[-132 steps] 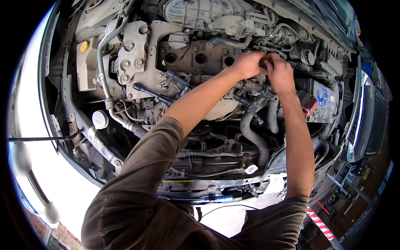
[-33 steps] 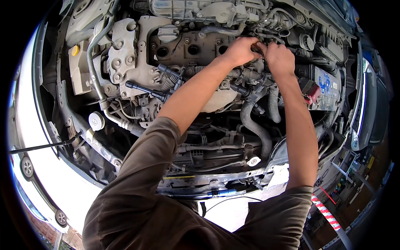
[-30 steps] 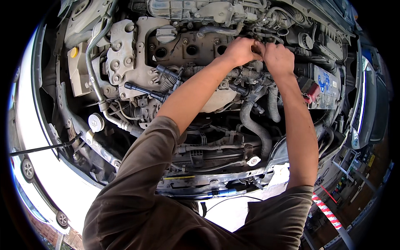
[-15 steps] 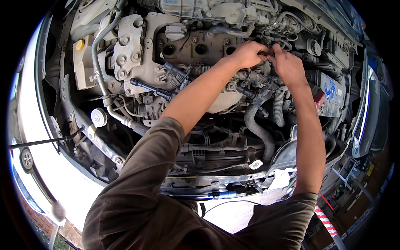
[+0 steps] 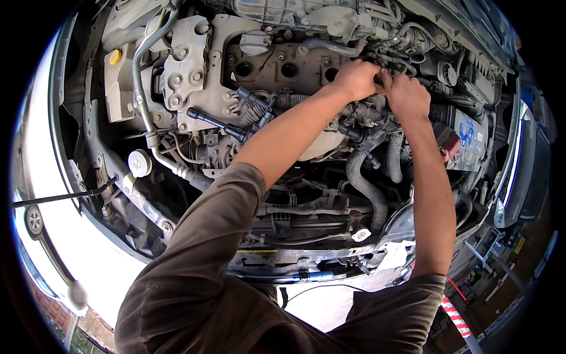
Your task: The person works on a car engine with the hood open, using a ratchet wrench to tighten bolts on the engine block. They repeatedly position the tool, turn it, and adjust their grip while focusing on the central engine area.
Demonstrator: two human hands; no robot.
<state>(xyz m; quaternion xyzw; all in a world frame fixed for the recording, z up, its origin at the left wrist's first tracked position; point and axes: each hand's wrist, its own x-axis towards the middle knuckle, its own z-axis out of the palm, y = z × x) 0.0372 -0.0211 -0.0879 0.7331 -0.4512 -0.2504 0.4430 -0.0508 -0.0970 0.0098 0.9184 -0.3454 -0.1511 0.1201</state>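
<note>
My left hand (image 5: 359, 80) and my right hand (image 5: 408, 98) meet over the far right end of the engine, fingertips pressed together in a pinch. Whatever lies between them is hidden by the fingers. Just left of my left hand is the engine's valve cover (image 5: 272, 62), with round dark holes and an oil filler cap (image 5: 255, 43). Below my wrists runs a corrugated wiring sleeve (image 5: 365, 114). Two pulled-out ignition coils, one a long black ignition coil (image 5: 218, 125), rest beside the cover under my left forearm.
A battery (image 5: 469, 138) with a red terminal cover sits to the right of my right forearm. A thick black hose (image 5: 368, 192) curves down between my arms. Far left stand a coolant tank (image 5: 119, 82) with a yellow cap and a white reservoir cap (image 5: 140, 163). A prop rod (image 5: 59, 199) crosses the left fender.
Both hands stay at the same spot on the engine. The right fingers have curled in tighter and the fingertips have shifted slightly. The whole view has moved a little.
</note>
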